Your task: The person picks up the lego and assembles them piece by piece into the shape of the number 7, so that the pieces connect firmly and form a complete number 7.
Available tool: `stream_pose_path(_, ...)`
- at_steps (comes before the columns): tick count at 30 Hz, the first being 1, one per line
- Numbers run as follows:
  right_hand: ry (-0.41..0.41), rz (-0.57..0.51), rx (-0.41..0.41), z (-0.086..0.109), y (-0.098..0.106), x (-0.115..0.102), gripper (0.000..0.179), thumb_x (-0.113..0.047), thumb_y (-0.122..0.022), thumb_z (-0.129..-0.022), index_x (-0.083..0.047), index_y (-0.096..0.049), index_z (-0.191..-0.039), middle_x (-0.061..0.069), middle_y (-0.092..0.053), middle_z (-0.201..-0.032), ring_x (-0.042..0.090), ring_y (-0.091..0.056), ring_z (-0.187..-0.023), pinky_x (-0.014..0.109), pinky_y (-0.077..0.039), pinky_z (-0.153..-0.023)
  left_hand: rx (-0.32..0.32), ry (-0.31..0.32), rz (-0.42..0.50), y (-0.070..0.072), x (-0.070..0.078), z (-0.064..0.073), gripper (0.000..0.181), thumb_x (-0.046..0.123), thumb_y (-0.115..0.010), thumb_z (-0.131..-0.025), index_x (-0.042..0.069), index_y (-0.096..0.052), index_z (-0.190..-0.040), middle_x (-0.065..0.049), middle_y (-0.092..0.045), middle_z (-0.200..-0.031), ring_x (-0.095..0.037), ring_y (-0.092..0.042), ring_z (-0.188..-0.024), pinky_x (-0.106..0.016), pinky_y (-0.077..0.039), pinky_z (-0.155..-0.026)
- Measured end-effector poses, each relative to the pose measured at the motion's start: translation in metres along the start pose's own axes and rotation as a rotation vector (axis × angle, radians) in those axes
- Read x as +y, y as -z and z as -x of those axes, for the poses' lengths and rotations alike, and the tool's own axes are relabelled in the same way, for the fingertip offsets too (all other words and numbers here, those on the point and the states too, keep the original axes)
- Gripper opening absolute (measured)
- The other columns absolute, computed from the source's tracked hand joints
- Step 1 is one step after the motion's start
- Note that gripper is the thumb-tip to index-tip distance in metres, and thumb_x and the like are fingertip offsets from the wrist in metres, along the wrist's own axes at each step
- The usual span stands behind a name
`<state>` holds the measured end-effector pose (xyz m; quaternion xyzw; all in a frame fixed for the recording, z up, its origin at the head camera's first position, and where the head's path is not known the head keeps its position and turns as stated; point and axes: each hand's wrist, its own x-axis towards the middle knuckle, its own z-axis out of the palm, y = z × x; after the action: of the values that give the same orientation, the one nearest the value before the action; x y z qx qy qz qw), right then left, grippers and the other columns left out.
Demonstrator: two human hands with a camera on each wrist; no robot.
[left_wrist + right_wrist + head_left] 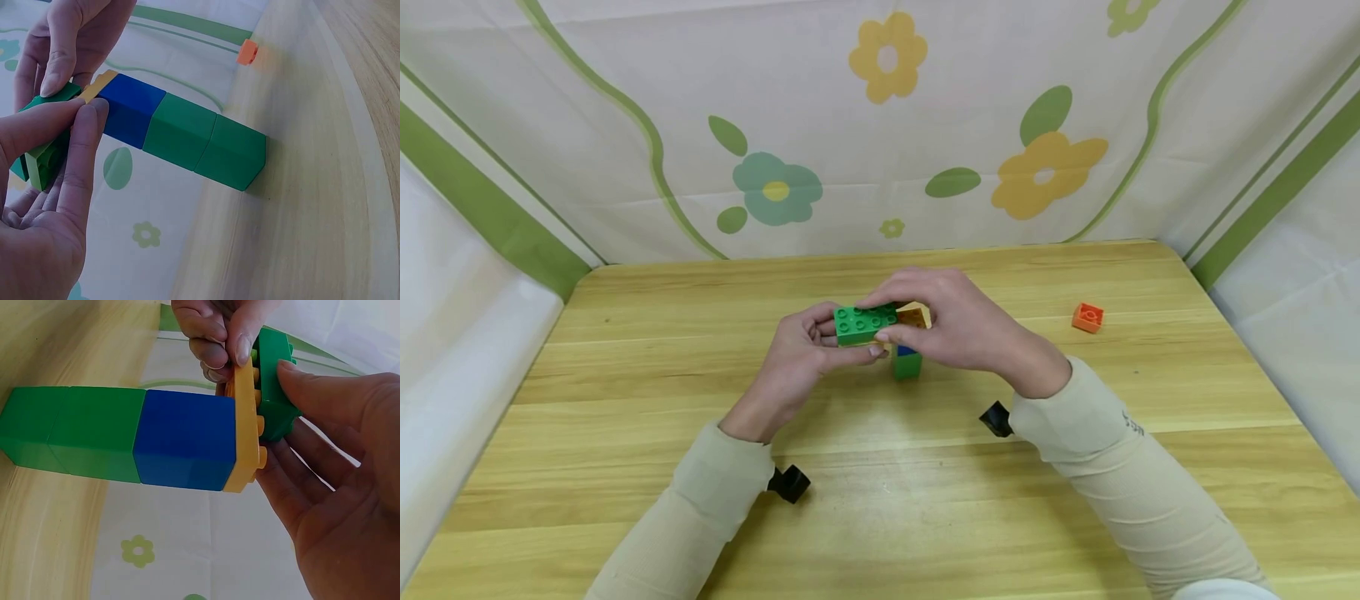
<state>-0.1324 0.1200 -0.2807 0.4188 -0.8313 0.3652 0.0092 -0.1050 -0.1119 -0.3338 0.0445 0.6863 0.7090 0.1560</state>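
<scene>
A tower of two green blocks point(94, 428) and a blue block point(184, 440) stands on the table, topped by a long yellow plate point(245, 425) with studs. My right hand point(962, 325) grips a studded green brick point(863, 325) from above, thumb on its near side. That brick lies over the plate's left part, tilted against the studs in the right wrist view. At the plate's left end, my left hand point(790, 354) pinches the plate between thumb and fingers. A lighter green piece point(40, 162) shows by the left fingers, mostly hidden.
An orange brick point(1087, 317) lies on the wooden table point(880, 517) to the right of the hands. Behind the table hangs a flowered cloth point(850, 150), and cloth walls stand on both sides. Black wrist mounts point(790, 483) stick out from both sleeves.
</scene>
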Motion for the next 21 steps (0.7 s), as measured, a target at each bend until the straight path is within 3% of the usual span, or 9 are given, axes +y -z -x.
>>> stream_pose_path(5, 0.007, -0.022, 0.003, -0.0003, 0.0, 0.0033, 0.036, -0.009, -0.085, -0.092, -0.012, -0.079, -0.128, 0.002, -0.079, -0.122, 0.011, -0.067, -0.094, 0.032, -0.055, -0.076, 0.001, -0.004, -0.001, 0.0003, 0.0001, 0.0, 0.042, 0.008, -0.088, -0.089, 0.006, -0.07, -0.128, -0.01, -0.081, -0.119, -0.022, -0.081, -0.107, -0.034, -0.064, -0.099)
stream_pose_path(12, 0.008, -0.053, -0.012, 0.0003, 0.0018, 0.0058, 0.029, -0.009, -0.077, -0.1, -0.012, -0.079, -0.129, 0.003, -0.079, -0.125, 0.015, -0.072, -0.107, 0.035, -0.057, -0.081, -0.006, 0.0, -0.005, -0.0002, -0.0002, -0.0001, 0.043, 0.011, -0.089, -0.089, 0.007, -0.07, -0.127, -0.01, -0.081, -0.119, -0.024, -0.081, -0.107, -0.034, -0.063, -0.1)
stream_pose_path(21, 0.01, -0.042, -0.01, -0.0008, 0.001, 0.0065, 0.027, -0.008, -0.076, -0.1, -0.012, -0.08, -0.126, 0.003, -0.079, -0.124, 0.015, -0.073, -0.106, 0.033, -0.055, -0.077, -0.004, -0.005, -0.016, -0.0008, 0.0005, -0.0004, 0.043, 0.01, -0.088, -0.089, 0.007, -0.07, -0.128, -0.011, -0.08, -0.12, -0.023, -0.081, -0.108, -0.034, -0.064, -0.1)
